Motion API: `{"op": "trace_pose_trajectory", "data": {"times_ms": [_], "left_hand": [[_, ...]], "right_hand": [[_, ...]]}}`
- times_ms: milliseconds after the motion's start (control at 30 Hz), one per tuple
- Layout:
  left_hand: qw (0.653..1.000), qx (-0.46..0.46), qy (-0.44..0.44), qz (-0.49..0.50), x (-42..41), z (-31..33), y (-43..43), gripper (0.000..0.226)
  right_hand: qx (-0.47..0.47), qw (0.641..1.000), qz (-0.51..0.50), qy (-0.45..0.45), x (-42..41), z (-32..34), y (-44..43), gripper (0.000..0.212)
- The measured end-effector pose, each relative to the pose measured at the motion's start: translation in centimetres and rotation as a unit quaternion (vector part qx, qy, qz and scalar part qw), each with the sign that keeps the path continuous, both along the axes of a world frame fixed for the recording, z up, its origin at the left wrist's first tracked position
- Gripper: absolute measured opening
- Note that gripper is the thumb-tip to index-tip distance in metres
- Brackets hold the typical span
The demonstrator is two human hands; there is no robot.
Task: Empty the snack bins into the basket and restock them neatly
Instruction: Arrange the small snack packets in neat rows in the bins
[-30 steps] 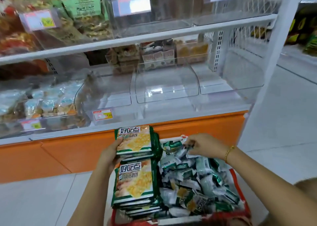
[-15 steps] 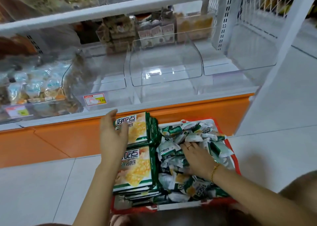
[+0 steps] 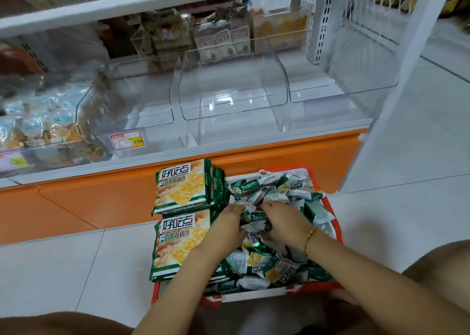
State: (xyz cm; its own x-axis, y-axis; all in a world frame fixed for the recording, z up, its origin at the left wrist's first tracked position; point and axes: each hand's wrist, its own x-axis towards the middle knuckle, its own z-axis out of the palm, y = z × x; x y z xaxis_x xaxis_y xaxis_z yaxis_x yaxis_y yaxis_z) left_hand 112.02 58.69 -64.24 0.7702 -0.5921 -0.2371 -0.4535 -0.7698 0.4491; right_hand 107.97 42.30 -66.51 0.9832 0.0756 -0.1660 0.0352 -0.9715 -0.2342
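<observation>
Small packets (image 3: 269, 189) hide the fingertips of left hand (image 3: 225, 233) and right hand (image 3: 286, 224).

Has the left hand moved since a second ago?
Yes. The left hand came off the upper cracker stack, moving right and toward the person into the loose packets.

Orange base panel (image 3: 101, 207) runs along the bottom of the rack, sitting on pale floor tiles (image 3: 407, 182). A white shelf board (image 3: 152, 6) crosses the top. On the right there's a slotted white upright (image 3: 323, 29) with a mesh panel (image 3: 361, 9) beside it. A red-and-yellow price tag (image 3: 127, 140) sits just above the base. Another tag (image 3: 11, 160) at far left is too blurry to read.
</observation>
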Motion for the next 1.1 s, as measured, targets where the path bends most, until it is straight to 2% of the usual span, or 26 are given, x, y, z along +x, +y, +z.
{"op": "trace_pose_trajectory", "data": {"times_ms": [100, 233, 333, 500, 633, 700, 733, 800, 867, 933, 1000, 1100], "left_hand": [[1.0, -0.002, -0.007, 0.013, 0.2, -0.3, -0.2, 0.057], [1.0, -0.021, 0.008, 0.021, -0.1, -0.3, -0.9, 0.061], [0.999, -0.013, 0.029, 0.021, -0.6, -0.7, -1.9, 0.067], [0.991, -0.066, 0.103, 0.049, -1.2, -1.6, -2.7, 0.057], [0.981, -0.114, 0.127, 0.094, -1.3, -1.8, -2.0, 0.051], [0.955, -0.183, 0.174, 0.154, -1.2, -1.4, -1.5, 0.052], [0.932, -0.23, 0.214, 0.182, -1.1, -1.2, -1.3, 0.055], [0.859, -0.321, 0.331, 0.224, -1.1, -0.4, -1.5, 0.068], [0.759, -0.416, 0.432, 0.252, -1.0, 0.4, -2.0, 0.08], [0.699, -0.487, 0.454, 0.26, -1.1, 1.7, -2.4, 0.071], [0.68, -0.52, 0.445, 0.264, -1.2, 2.6, -2.6, 0.065], [0.682, -0.538, 0.416, 0.268, -1.3, 3.5, -2.6, 0.051]], "right_hand": [[0.034, 0.999, -0.01, -0.004, -0.3, 1.4, -1.1, 0.057], [0.15, 0.985, -0.079, 0.0, -0.4, 2.6, -3.4, 0.063], [0.207, 0.971, -0.116, 0.011, -0.5, 2.0, -4.4, 0.057], [0.192, 0.975, -0.082, 0.078, -1.0, 1.3, -3.8, 0.058], [0.214, 0.969, -0.088, 0.084, -1.1, 2.5, -4.0, 0.061], [0.269, 0.954, -0.11, 0.077, -0.8, 3.9, -4.9, 0.06], [0.296, 0.945, -0.117, 0.077, -0.6, 4.5, -5.4, 0.06], [0.394, 0.906, -0.131, 0.088, -0.6, 5.8, -6.0, 0.06], [0.508, 0.843, -0.151, 0.095, -0.6, 6.3, -6.3, 0.069], [0.568, 0.805, -0.139, 0.095, -0.6, 6.8, -6.2, 0.066], [0.613, 0.772, -0.134, 0.099, -0.5, 7.2, -6.1, 0.054], [0.666, 0.716, -0.18, 0.103, -0.6, 7.7, -5.9, 0.042]]}}
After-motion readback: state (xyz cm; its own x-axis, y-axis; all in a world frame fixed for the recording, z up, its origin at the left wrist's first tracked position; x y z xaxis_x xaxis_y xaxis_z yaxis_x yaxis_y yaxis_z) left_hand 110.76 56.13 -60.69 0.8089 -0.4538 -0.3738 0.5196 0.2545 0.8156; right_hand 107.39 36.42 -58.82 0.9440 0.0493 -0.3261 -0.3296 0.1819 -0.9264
